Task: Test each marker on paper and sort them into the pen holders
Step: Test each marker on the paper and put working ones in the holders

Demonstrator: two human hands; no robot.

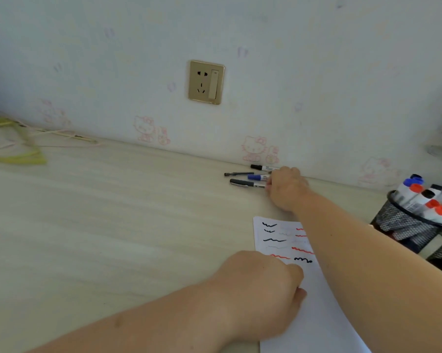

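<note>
A big pale wooden table (108,225) fills most of the view, and it runs up to a light wall with faint pink cat stickers (254,149). A gold wall socket (206,82) sits on that wall, above the table.

A white sheet of paper (314,324) lies flat on the table near the front. It has black and red wiggly test lines (288,244) drawn near its top.

A black wire mesh pen holder (408,225) stands at the right edge of the table. It is full of fat white markers with red, blue and black caps (429,200), all poking up.

The left hand (263,291) rests on the left side of the paper. Its fingers are curled under, but I cannot tell if they hold anything.

The right hand (286,188) reaches far across the table, close to the wall. It sits on the ends of a little bunch of pens lying there. Its fingers hide how it grips, so I cannot tell if it holds one.

In that bunch are a white marker with a black cap (261,167) closest to the wall, a marker with a blue cap (258,177), a grey and black pen (245,184) and a thin black pen (237,174). They all lie flat, side by side.

Some yellow-green cord (13,149) lies at the far left of the table.
</note>
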